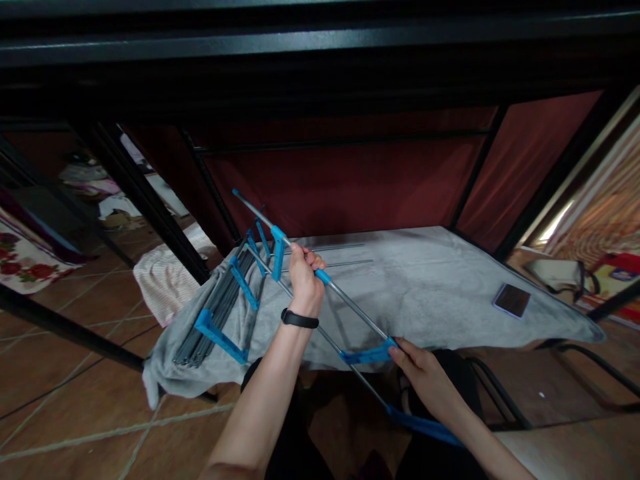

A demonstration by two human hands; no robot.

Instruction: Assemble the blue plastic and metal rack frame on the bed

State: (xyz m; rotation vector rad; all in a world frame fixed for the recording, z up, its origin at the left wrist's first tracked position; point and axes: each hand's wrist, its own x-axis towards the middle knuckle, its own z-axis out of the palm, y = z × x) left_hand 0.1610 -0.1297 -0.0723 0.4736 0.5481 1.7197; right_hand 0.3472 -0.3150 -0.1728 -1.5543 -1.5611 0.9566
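Holding a metal rod on a slant above the blanket – its far end points up over the back left corner, its near end meets a blue bracket by the front edge, left of centre. Left hand is closed round the rod about midway, just below an upper blue bracket. Right hand pinches the lower bracket's corner where the rod comes in. Hands apart, both on the same frame.

Step in hand looks like seating the rod end in the lower bracket; can't tell if it's fully in, fingers cover the joint. Next move probably calls for a firm left grip to keep the rod in line, right pressing the corner against it.

Below, another blue bar sticks out past the front edge, over the person's legs. Grey rods lie bundled along the left edge, more blue pieces beside and over them. Thin loose rods near the back edge. Phone flat toward the right end.
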